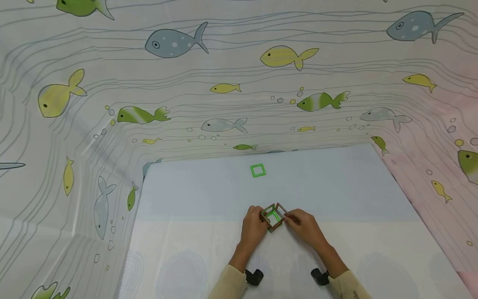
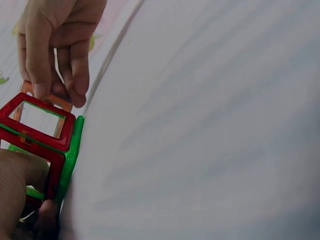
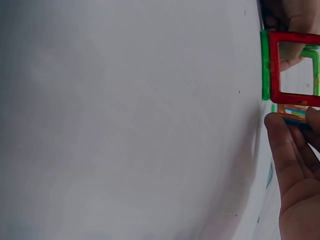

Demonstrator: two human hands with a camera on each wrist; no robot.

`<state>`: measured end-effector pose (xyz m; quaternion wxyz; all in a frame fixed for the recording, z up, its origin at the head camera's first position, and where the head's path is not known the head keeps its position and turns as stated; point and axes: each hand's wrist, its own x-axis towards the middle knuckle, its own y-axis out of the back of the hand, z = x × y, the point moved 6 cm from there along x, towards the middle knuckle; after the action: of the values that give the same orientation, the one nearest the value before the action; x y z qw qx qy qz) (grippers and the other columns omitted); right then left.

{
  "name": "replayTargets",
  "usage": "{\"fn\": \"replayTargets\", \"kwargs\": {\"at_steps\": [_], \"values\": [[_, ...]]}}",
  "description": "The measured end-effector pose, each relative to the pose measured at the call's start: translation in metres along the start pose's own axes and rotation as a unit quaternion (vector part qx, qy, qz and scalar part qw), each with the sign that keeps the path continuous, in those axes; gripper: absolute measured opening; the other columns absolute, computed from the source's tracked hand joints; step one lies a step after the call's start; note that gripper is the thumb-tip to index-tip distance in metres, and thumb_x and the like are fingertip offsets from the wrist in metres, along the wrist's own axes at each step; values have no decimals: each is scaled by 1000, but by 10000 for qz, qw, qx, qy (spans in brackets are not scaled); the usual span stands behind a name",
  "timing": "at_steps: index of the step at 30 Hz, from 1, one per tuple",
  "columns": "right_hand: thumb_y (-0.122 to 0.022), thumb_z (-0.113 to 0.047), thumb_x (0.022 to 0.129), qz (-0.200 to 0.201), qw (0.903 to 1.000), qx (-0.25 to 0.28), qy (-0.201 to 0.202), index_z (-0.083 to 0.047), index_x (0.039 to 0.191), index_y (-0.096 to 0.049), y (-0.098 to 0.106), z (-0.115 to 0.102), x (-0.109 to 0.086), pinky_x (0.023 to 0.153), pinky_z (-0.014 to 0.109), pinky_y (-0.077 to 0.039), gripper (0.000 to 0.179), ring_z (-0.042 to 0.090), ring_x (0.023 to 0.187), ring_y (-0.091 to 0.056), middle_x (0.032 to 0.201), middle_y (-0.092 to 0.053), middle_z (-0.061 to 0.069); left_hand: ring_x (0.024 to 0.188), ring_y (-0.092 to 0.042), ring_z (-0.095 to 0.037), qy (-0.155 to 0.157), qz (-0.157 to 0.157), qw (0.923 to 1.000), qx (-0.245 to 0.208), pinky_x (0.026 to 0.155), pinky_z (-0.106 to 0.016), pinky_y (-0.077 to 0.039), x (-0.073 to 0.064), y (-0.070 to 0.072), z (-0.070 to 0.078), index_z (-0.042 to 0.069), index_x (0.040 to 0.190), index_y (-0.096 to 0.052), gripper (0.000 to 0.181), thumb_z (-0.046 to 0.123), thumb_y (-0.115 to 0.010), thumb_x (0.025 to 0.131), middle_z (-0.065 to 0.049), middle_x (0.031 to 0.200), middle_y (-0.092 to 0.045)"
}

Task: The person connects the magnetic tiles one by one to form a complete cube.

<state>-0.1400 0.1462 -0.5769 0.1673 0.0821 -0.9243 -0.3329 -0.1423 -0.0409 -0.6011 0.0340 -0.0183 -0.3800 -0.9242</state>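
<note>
The grip of left hand [image 1: 254, 225] and right hand [image 1: 305, 226] holds a glossy box of hollow square frames [image 2: 37, 143].

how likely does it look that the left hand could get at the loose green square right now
Probably yes, if it lets go first: the left hand is gripping the open cube, but only bare table shows between it and the loose green square.
</note>
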Motion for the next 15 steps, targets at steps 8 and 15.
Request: {"fn": "replayTargets", "kwargs": {"at_steps": [8,15], "values": [[-77,-6,85,-168,9998,-10,128,-11,97,-73,-1,-3,-1,67,23,-55,13,7,77,-67,89,-71,-2,71,-49,-4,-10,1,10000,-28,62,-17,-44,0,0,-1,7,96,-68,18,5,-77,80,3,85,-53],[-78,-5,84,-222,9995,-111,204,-10,98,-74,-1,-5,-1,66,23,-54,15,8,78,-66,90,-71,-2,70,-48,-4,-49,26,10000,-47,61,-17,-44,0,2,1,7,96,-69,18,5,-78,80,2,84,-52]]}}
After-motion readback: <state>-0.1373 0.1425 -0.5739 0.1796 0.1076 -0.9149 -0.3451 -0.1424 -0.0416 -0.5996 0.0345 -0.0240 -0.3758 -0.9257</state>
